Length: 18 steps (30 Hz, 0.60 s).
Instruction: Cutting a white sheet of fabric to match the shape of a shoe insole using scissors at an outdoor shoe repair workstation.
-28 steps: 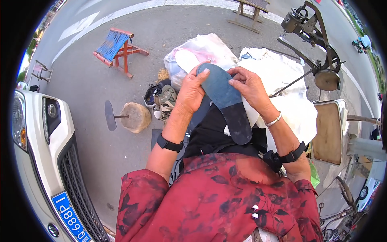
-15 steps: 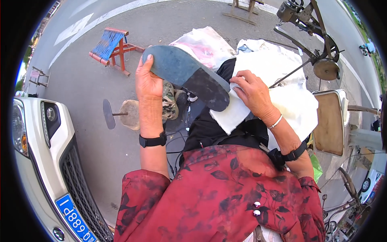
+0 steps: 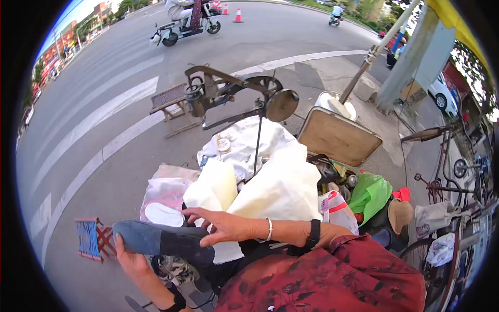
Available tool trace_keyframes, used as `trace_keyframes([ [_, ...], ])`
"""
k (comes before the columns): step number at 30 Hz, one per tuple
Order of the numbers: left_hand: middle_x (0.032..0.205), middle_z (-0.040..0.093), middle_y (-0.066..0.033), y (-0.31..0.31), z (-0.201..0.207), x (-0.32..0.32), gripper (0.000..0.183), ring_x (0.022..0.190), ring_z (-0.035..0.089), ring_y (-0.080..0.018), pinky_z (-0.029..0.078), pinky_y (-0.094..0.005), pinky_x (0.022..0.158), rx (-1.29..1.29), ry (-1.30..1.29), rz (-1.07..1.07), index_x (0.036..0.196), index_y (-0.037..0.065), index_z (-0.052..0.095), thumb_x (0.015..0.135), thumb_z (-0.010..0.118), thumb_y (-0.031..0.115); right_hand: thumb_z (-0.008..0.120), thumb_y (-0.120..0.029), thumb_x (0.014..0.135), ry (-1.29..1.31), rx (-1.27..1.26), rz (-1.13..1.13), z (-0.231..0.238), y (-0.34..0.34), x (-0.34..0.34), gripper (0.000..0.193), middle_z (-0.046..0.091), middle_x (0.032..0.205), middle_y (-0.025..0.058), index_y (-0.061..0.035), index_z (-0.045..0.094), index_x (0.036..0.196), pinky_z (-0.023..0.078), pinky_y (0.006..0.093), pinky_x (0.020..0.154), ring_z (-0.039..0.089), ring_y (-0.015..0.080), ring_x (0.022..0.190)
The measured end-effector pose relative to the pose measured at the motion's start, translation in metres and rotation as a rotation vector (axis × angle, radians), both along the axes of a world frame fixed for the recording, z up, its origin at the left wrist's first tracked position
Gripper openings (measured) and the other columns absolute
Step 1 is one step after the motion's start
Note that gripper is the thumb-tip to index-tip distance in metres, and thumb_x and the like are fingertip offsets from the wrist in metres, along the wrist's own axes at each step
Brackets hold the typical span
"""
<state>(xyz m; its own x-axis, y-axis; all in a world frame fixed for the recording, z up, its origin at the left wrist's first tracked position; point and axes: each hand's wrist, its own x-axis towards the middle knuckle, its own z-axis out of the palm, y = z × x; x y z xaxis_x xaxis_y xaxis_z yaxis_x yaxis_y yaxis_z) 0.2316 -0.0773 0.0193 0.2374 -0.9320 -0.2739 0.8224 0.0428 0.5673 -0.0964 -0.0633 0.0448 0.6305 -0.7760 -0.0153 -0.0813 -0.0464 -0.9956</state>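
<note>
My left hand (image 3: 133,264) grips the toe end of a shoe insole (image 3: 138,236), blue-grey at that end and black at the other, with the thumb on top. Over the insole's black end reaches my right hand (image 3: 228,225), fingers apart and seemingly holding nothing. Its fingertips point left, close to a white, oval, insole-like piece (image 3: 164,214); whether they touch it I cannot tell. White cloth (image 3: 280,190) spreads over my lap, and a strip of it hangs below my right hand.
A hand-cranked sewing machine (image 3: 228,96) stands ahead beside an open case (image 3: 338,136). A folding stool (image 3: 93,239) is at the left. Green bag (image 3: 370,192) and other bags lie at the right. Beyond, a scooter (image 3: 187,26) and traffic cone (image 3: 238,15) are on the road.
The view has swung right and up toward the road. My right hand has left the white cloth's edge and stretched out over the insole; my left hand still holds the insole.
</note>
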Motion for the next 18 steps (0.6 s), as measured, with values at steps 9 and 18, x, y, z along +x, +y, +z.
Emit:
trace_keyframes([
  [9,0.128,0.054,-0.017,-0.047,0.026,-0.117,0.039,0.118,0.052,-0.0303,0.043,-0.0489,0.1,-0.29,0.138,-0.237,0.124,0.002,0.052,0.093,0.058,0.024,0.06,-0.01,0.085,-0.531,0.231,-0.22,0.006,0.004,-0.036,0.054,0.057,0.106,0.0082,-0.0068,0.038,0.135,0.048,0.0263,0.082,0.054,0.012,0.099],
  [18,0.124,0.057,-0.0103,-0.039,0.033,-0.217,0.052,0.108,0.058,-0.0265,0.047,-0.0486,0.092,-0.244,0.253,-0.393,0.125,0.009,0.045,0.09,0.058,0.045,0.069,-0.012,0.082,-0.109,0.094,-0.407,0.024,0.025,-0.057,0.068,0.046,0.128,0.0109,-0.0025,0.032,0.139,0.046,0.0309,0.092,0.052,0.0174,0.111],
])
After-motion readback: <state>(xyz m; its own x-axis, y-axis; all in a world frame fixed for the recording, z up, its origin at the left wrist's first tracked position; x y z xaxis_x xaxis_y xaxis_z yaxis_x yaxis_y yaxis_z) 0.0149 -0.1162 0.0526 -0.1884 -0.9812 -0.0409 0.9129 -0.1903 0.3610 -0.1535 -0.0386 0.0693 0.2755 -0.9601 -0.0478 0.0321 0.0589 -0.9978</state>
